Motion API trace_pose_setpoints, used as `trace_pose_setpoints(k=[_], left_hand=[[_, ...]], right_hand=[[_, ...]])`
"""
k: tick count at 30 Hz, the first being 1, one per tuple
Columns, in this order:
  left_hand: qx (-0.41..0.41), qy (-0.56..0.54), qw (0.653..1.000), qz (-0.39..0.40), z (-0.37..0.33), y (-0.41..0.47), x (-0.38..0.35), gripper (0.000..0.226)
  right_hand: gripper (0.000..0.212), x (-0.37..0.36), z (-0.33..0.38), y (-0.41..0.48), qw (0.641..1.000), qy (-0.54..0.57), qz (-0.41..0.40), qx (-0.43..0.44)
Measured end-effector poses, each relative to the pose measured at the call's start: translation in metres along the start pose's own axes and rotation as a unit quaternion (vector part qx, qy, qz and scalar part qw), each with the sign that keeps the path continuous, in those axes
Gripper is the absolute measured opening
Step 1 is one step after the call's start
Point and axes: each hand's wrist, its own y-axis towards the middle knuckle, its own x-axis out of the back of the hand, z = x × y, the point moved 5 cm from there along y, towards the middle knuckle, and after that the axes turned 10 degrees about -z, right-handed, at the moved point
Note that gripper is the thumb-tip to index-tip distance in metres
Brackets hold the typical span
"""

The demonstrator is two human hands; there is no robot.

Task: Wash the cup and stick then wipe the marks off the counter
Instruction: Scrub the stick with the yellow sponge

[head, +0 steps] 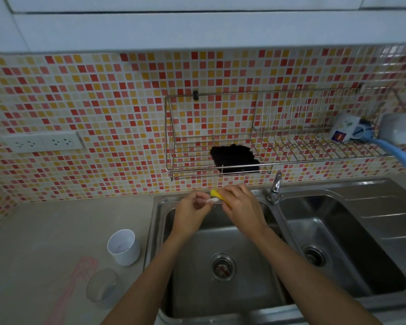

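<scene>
Over the back of the left sink basin (192, 289), my left hand (192, 204) pinches a short white stick (212, 201). My right hand (238, 202) presses a yellow sponge (215, 194) against the stick's end. A white cup (124, 247) stands upright on the grey counter (45, 231) just left of the sink. Pink marks (77, 277) streak the counter in front of the cup.
A clear glass (101, 287) sits on the counter near the pink marks. The faucet (275, 187) stands between the two basins. A wire rack (256, 134) on the tiled wall holds a black cloth (234, 158), a mug (345, 130) and a blue brush (394, 151).
</scene>
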Motion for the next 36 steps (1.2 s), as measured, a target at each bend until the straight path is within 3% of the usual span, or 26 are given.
trace_pose_setpoints(k=[4,8,10,13,17,21,25,28,31,34,36], left_hand=[[-0.06,0.04,0.997,0.021,-0.002,0.003,0.003,0.01],[0.007,0.005,1.0,-0.03,0.002,0.006,0.005,0.003],[0.029,-0.02,0.999,-0.03,0.004,0.007,0.002,0.003],[0.058,-0.067,0.996,-0.03,0.004,0.006,0.002,0.014],[0.093,-0.078,0.992,-0.041,0.006,0.004,0.002,0.02],[0.068,-0.089,0.993,-0.034,0.004,0.006,0.004,0.016],[0.059,-0.092,0.994,-0.029,0.003,0.001,0.005,0.009],[0.046,-0.057,0.997,-0.022,0.004,-0.002,0.007,0.007],[-0.063,0.044,0.997,0.003,-0.003,-0.002,0.01,0.007],[-0.187,0.162,0.969,0.028,-0.013,-0.005,0.008,0.019],[-0.208,0.192,0.959,0.028,-0.014,-0.004,0.007,0.018]], right_hand=[[0.038,0.0,0.004,0.001,0.999,0.029,0.017,-0.006],[0.043,0.001,-0.005,-0.006,0.979,0.072,-0.008,-0.192],[0.051,-0.001,0.012,-0.013,0.976,0.083,-0.013,-0.201],[0.055,-0.002,0.032,-0.014,0.986,0.094,-0.012,-0.136],[0.052,0.0,0.004,-0.01,0.963,0.081,-0.037,-0.254],[0.051,-0.001,0.034,-0.013,0.986,0.094,-0.014,-0.14],[0.042,-0.001,0.013,-0.008,0.983,0.061,-0.026,-0.172],[0.036,-0.005,0.011,-0.007,0.993,0.024,-0.006,-0.116],[0.039,-0.003,0.009,-0.006,0.999,0.0,0.01,-0.054],[0.041,-0.001,0.005,-0.007,0.999,-0.01,0.023,-0.036],[0.04,-0.002,0.004,-0.008,0.999,0.003,0.025,-0.033]])
